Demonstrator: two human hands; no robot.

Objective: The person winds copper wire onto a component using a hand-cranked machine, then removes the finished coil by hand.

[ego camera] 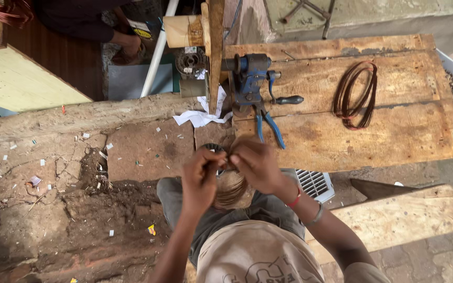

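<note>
My left hand (201, 175) and my right hand (258, 163) meet over my lap, both pinched on a bundle of thin copper-coloured wire (230, 189) that loops down between them. A dark round part (213, 148) shows just behind my left fingers, mostly hidden. Red and grey bands circle my right wrist. Blue-handled pliers (268, 127) lie on the wooden bench (394, 131) just beyond my right hand.
A blue hand-cranked winder (251, 78) is fixed at the bench's left end beside an upright wooden post (215, 47). A coil of brown wire (356, 95) lies on the bench. White paper scraps (201, 116) hang below the post. Another person's foot (130, 48) is at top left.
</note>
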